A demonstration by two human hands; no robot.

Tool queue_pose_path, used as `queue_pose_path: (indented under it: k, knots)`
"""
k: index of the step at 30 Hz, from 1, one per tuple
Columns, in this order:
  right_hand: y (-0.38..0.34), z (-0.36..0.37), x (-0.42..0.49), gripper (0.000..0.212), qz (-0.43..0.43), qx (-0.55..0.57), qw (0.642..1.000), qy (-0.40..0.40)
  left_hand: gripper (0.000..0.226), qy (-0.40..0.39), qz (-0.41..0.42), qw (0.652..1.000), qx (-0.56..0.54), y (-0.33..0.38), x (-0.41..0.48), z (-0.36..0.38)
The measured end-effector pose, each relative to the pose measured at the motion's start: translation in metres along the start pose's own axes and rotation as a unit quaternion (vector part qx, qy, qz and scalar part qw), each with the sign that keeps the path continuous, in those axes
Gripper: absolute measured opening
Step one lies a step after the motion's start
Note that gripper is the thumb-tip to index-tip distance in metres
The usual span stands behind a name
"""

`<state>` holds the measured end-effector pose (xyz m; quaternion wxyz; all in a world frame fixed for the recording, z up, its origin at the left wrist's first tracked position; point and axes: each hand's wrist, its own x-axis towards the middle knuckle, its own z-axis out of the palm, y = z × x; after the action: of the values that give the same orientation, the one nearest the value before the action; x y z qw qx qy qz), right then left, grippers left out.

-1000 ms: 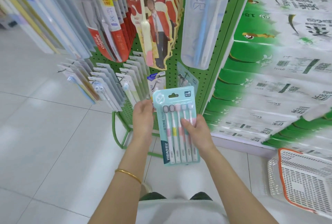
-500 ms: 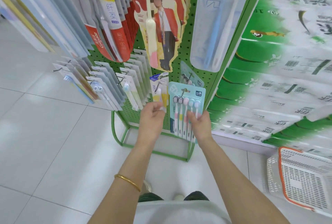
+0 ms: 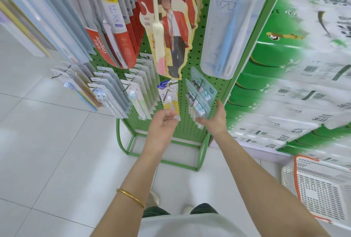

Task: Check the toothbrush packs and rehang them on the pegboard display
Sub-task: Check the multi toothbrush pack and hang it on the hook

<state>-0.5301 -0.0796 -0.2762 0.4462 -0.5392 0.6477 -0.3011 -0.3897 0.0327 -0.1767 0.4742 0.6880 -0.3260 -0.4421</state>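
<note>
The teal card toothbrush pack (image 3: 209, 92) hangs on a peg of the green perforated pegboard (image 3: 184, 130). Your right hand (image 3: 214, 118) touches its lower end, fingers straight. Your left hand (image 3: 161, 124) is loosely curled; its grip cannot be determined

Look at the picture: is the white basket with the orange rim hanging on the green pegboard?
No, the basket lies on the floor tiles at the lower right, apart from the pegboard.

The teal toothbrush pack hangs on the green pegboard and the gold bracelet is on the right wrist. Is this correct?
No: the head view shows the gold bracelet on the left wrist. The teal toothbrush pack hangs on the green pegboard.
</note>
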Motion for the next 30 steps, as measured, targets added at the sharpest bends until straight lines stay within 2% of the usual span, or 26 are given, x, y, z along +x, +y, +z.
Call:
queue_pose_path:
  k: [2,5,8,17,23,30]
  knots:
    - [0.000,-0.002,0.003,0.115,-0.016,0.012,1.000,-0.018,0.019,0.001,-0.004,1.000,-0.008,0.001,0.000,0.000]
    - [-0.002,-0.005,0.003,0.106,-0.029,0.039,0.997,-0.061,0.019,0.001,-0.005,1.000,-0.011,0.001,-0.001,-0.001]
    - [-0.004,-0.008,0.003,0.088,-0.028,0.063,0.992,-0.105,0.018,0.000,-0.008,1.000,-0.016,0.001,-0.001,-0.001]
    - [-0.005,-0.010,0.003,0.031,-0.036,0.078,0.992,-0.095,0.019,0.000,-0.012,1.000,-0.018,0.001,-0.004,-0.003]
    - [0.002,-0.008,-0.005,0.040,-0.042,0.104,0.990,-0.087,0.018,0.000,-0.013,1.000,-0.019,-0.002,-0.006,-0.005]
    - [0.012,-0.011,-0.029,0.027,-0.053,0.118,0.984,-0.121,0.019,0.008,-0.019,1.000,-0.005,-0.009,-0.007,-0.006]
